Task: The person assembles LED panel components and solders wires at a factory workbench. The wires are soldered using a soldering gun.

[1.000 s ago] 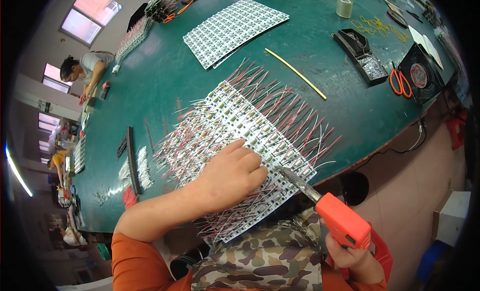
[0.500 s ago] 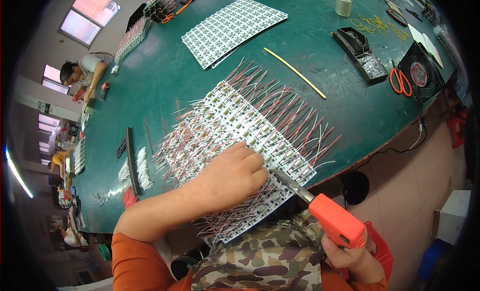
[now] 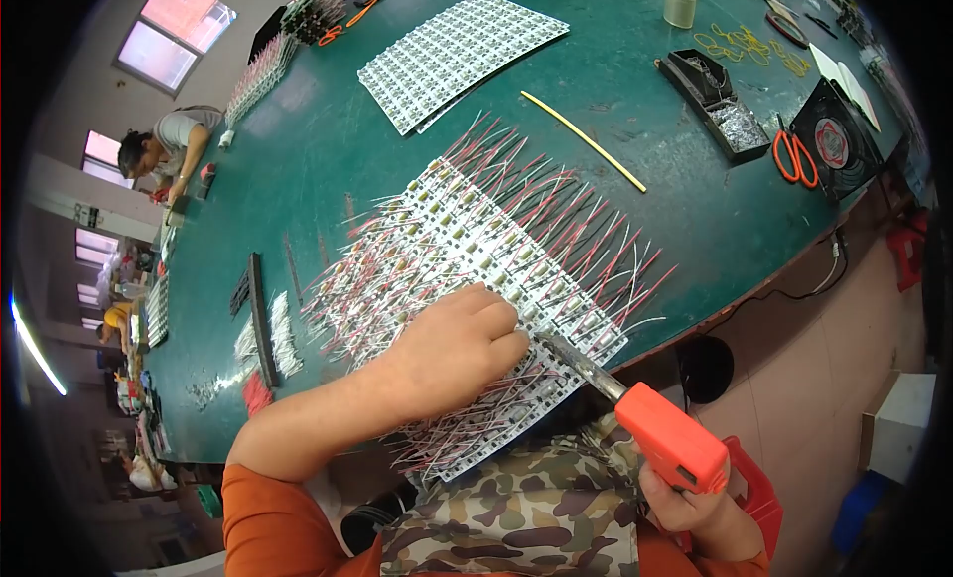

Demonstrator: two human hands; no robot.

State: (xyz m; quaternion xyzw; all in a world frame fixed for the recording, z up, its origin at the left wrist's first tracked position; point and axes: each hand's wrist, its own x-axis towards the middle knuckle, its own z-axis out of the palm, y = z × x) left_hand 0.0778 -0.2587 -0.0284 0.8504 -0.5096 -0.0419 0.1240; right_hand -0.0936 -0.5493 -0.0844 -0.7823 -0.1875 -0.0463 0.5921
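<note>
My right hand (image 3: 681, 500) is closed round the orange handle of a soldering gun (image 3: 667, 436). Its metal barrel slants up and left, and the tip meets a white circuit board panel (image 3: 516, 262) beside my left fingers. Curled over that panel, my left hand (image 3: 462, 347) is closed; its fingertips and whatever they pinch are hidden. Rows of small components cover the panel. Thin red and white wires (image 3: 586, 220) stick out along its far right side and lie thickly over its left part.
More white board panels (image 3: 462, 56) lie stacked at the far side. A yellow stick (image 3: 584, 141), a black box of metal bits (image 3: 740, 128), orange scissors (image 3: 794, 160) and a fan (image 3: 839, 145) are to the right. Cut wires (image 3: 286, 339) and a dark bar (image 3: 261, 319) lie left. Another person (image 3: 179, 145) works at far left.
Both hands and the soldering gun stay almost where they were. My left hand shifts very slightly; the whole view moves a little.
</note>
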